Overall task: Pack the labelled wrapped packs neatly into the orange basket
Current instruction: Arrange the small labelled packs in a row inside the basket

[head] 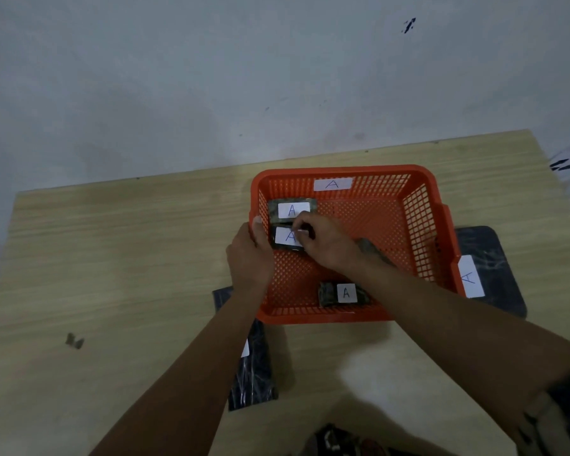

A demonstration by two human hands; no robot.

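**Orange basket, part packed, both hands at its left wall**

Basket (422,225): orange, perforated plastic, standing on the counter (129,258) toward the far right. White "A" label (332,184) on the inside of the far wall; another white "A" label (470,276) on the right rim.

Far pack (292,209): wrapped, white "A" label on top, lying flat in the far-left corner of the basket.

Second pack (287,237): dark wrap, white "A" label, just in front of the far pack and against the left wall; the two appear to touch.

Near pack (341,293): labelled "A", flat on the basket floor by the near wall, well apart from the other two.

A fourth pack (371,248) shows partly behind the right wrist; its label is not visible.

Left hand (249,255): curled over the basket's left rim, thumb inside, gripping the wall.

Right hand (323,240): inside the basket, fingers bent and closed on the right edge of the second pack.

Dark sheets: one (252,366) under the basket's near-left corner, running toward the viewer, a white tag showing beside the left forearm; another (494,258) under the right side.

Small dark scrap (74,340) on the counter, far left.
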